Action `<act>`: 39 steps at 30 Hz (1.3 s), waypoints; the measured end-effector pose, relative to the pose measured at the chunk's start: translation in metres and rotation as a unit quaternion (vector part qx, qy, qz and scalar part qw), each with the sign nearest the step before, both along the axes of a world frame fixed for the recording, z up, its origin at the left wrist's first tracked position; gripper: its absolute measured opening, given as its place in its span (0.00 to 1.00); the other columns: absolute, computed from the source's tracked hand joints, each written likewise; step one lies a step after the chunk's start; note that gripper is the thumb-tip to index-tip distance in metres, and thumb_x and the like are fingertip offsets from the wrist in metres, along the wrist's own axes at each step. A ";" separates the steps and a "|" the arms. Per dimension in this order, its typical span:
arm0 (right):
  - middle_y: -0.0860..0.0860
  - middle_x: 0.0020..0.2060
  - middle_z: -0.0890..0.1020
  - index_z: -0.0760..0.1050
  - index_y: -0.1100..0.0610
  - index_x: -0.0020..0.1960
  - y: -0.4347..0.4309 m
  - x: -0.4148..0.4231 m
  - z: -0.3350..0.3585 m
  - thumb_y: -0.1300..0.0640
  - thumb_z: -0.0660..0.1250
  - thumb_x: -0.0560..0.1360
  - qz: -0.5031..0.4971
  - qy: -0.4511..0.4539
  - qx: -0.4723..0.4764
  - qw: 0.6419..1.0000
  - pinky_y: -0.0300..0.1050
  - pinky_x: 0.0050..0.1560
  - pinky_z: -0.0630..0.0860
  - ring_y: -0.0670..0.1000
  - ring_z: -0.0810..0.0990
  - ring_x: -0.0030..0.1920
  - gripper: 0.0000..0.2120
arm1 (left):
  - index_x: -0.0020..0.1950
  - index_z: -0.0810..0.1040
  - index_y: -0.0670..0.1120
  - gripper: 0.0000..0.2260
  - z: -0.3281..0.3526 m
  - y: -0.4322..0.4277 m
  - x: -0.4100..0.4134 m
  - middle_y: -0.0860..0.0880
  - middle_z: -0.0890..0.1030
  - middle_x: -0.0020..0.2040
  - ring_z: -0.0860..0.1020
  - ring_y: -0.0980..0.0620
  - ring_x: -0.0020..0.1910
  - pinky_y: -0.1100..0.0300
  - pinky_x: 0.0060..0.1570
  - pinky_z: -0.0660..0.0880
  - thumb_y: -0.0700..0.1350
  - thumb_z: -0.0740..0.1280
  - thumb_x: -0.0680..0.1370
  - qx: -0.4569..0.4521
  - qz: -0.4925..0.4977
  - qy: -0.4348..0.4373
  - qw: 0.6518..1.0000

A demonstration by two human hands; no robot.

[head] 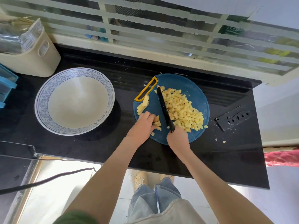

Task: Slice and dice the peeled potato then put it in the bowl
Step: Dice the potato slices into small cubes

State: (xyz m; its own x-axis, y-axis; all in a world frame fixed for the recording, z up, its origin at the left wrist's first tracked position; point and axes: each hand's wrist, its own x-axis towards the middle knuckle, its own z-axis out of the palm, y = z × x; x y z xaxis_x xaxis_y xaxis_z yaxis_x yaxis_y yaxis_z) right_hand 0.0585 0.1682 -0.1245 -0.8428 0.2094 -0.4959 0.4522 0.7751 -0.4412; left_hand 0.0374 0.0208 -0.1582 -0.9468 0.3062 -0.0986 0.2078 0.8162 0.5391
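- Right hand [178, 138], in the head view, has its fingers wrapped round the handle of a black knife [163, 107], at the near edge of a round blue cutting board [200, 94].
- The blade runs away from the person across the board, its tip among the far pieces (whether the edge touches the board cannot be told).
- Left hand [144, 125] sits just left of the blade, fingers curled down over a small bundle of potato sticks [157, 121] and holding them on the board.
- A few longer potato strips [143, 105] lie at the board's left edge, beside its yellow handle loop [146, 89].
- A wide heap of diced potato [182, 109] covers the board right of the blade.
- The bowl [40, 101], white with a blue patterned rim, stands on the black counter [226, 159] left of the board, with no potato in it.
- A black knife sheath [233, 118] lies on the counter to the right of the board, and a few stray potato bits [224, 141] lie near it.
- A beige bin [37, 62] stands behind the bowl.
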 end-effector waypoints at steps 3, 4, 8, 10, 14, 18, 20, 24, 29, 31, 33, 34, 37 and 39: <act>0.53 0.41 0.75 0.74 0.62 0.58 0.009 0.000 0.002 0.63 0.54 0.80 0.015 -0.003 0.007 1.000 0.43 0.35 0.67 0.53 0.74 0.40 0.12 | 0.69 0.69 0.42 0.19 -0.002 0.001 0.002 0.46 0.70 0.61 0.68 0.49 0.60 0.59 0.61 0.63 0.47 0.64 0.80 0.011 0.017 -0.004 1.000; 0.52 0.40 0.75 0.74 0.62 0.57 0.010 0.001 0.003 0.62 0.54 0.80 0.015 -0.002 0.005 1.000 0.42 0.34 0.67 0.52 0.74 0.39 0.12 | 0.68 0.69 0.42 0.19 -0.002 0.001 0.003 0.46 0.70 0.61 0.68 0.49 0.60 0.60 0.61 0.63 0.47 0.64 0.79 0.021 0.025 -0.012 0.999; 0.50 0.36 0.73 0.73 0.59 0.51 0.006 0.007 0.012 0.61 0.54 0.80 0.015 0.009 -0.010 1.000 0.46 0.37 0.72 0.53 0.76 0.40 0.09 | 0.68 0.70 0.42 0.20 0.003 -0.001 0.004 0.46 0.71 0.60 0.70 0.50 0.60 0.57 0.63 0.68 0.46 0.68 0.78 0.082 0.073 -0.056 0.992; 0.51 0.37 0.74 0.72 0.58 0.47 0.003 0.013 0.015 0.61 0.54 0.80 0.031 0.010 -0.009 0.999 0.48 0.39 0.73 0.54 0.76 0.40 0.09 | 0.66 0.72 0.42 0.18 0.004 -0.002 0.006 0.46 0.72 0.59 0.70 0.50 0.59 0.58 0.62 0.68 0.46 0.67 0.78 0.077 0.080 -0.057 0.992; 0.48 0.34 0.71 0.71 0.56 0.47 -0.001 0.026 0.012 0.62 0.53 0.80 0.068 0.000 0.014 0.998 0.42 0.33 0.67 0.49 0.73 0.36 0.09 | 0.63 0.74 0.42 0.14 0.004 0.000 0.008 0.45 0.72 0.57 0.70 0.49 0.59 0.60 0.59 0.66 0.45 0.66 0.79 0.058 0.093 -0.044 0.993; 0.47 0.35 0.73 0.70 0.54 0.46 -0.004 0.035 0.008 0.61 0.54 0.80 0.047 0.004 -0.007 0.999 0.41 0.33 0.68 0.48 0.73 0.35 0.08 | 0.61 0.75 0.40 0.12 0.003 0.006 0.007 0.44 0.73 0.57 0.71 0.47 0.59 0.58 0.59 0.67 0.43 0.65 0.79 0.052 0.098 -0.025 0.993; 0.47 0.35 0.73 0.70 0.53 0.46 -0.005 0.038 0.007 0.61 0.54 0.80 0.044 0.002 -0.013 0.999 0.42 0.36 0.70 0.48 0.74 0.37 0.08 | 0.61 0.75 0.40 0.12 0.001 0.006 0.006 0.43 0.73 0.57 0.71 0.46 0.58 0.57 0.59 0.68 0.42 0.65 0.79 0.051 0.100 -0.022 0.993; 0.49 0.37 0.76 0.70 0.54 0.46 -0.006 0.040 0.008 0.61 0.54 0.80 0.035 0.012 -0.022 0.999 0.43 0.38 0.72 0.50 0.76 0.39 0.08 | 0.60 0.75 0.40 0.11 0.001 0.007 0.005 0.44 0.73 0.57 0.71 0.47 0.58 0.57 0.58 0.68 0.43 0.65 0.80 0.049 0.104 -0.015 0.993; 0.49 0.36 0.75 0.70 0.54 0.46 -0.010 0.039 0.007 0.60 0.54 0.80 0.032 0.009 -0.024 0.999 0.41 0.36 0.72 0.48 0.75 0.37 0.09 | 0.61 0.74 0.41 0.12 0.000 0.006 0.006 0.44 0.73 0.57 0.70 0.48 0.59 0.57 0.59 0.68 0.44 0.64 0.80 0.041 0.106 -0.013 0.993; 0.48 0.36 0.74 0.71 0.54 0.47 -0.011 0.039 0.006 0.61 0.54 0.80 0.032 0.003 -0.020 0.999 0.41 0.35 0.73 0.47 0.74 0.36 0.09 | 0.60 0.75 0.41 0.11 0.000 0.006 0.006 0.44 0.73 0.57 0.71 0.48 0.59 0.58 0.58 0.67 0.44 0.64 0.80 0.044 0.104 -0.012 0.994; 0.48 0.36 0.74 0.72 0.55 0.49 -0.012 0.039 0.003 0.61 0.54 0.80 0.026 -0.007 -0.018 0.999 0.40 0.34 0.72 0.46 0.74 0.35 0.09 | 0.59 0.75 0.41 0.10 0.000 0.005 0.006 0.44 0.73 0.56 0.71 0.48 0.58 0.59 0.57 0.67 0.44 0.64 0.80 0.045 0.100 -0.009 0.994; 0.48 0.36 0.74 0.73 0.56 0.51 -0.013 0.039 0.001 0.61 0.54 0.80 0.025 -0.010 -0.014 1.000 0.40 0.34 0.72 0.46 0.74 0.35 0.09 | 0.59 0.75 0.41 0.10 0.000 0.005 0.006 0.44 0.73 0.56 0.71 0.48 0.58 0.59 0.57 0.67 0.44 0.64 0.80 0.046 0.100 -0.007 0.994; 0.49 0.39 0.74 0.73 0.57 0.55 -0.015 0.039 -0.002 0.62 0.55 0.79 0.022 -0.017 -0.002 1.000 0.41 0.37 0.73 0.48 0.75 0.38 0.10 | 0.58 0.75 0.39 0.10 -0.002 0.005 0.006 0.43 0.73 0.56 0.71 0.47 0.58 0.57 0.58 0.68 0.43 0.64 0.80 0.049 0.100 -0.002 0.994; 0.50 0.41 0.75 0.73 0.57 0.56 -0.016 0.039 -0.004 0.62 0.56 0.78 0.020 -0.023 0.000 1.000 0.43 0.38 0.74 0.50 0.76 0.41 0.10 | 0.57 0.75 0.39 0.09 -0.003 0.005 0.006 0.43 0.74 0.56 0.71 0.46 0.57 0.56 0.58 0.68 0.41 0.64 0.80 0.049 0.101 0.002 0.994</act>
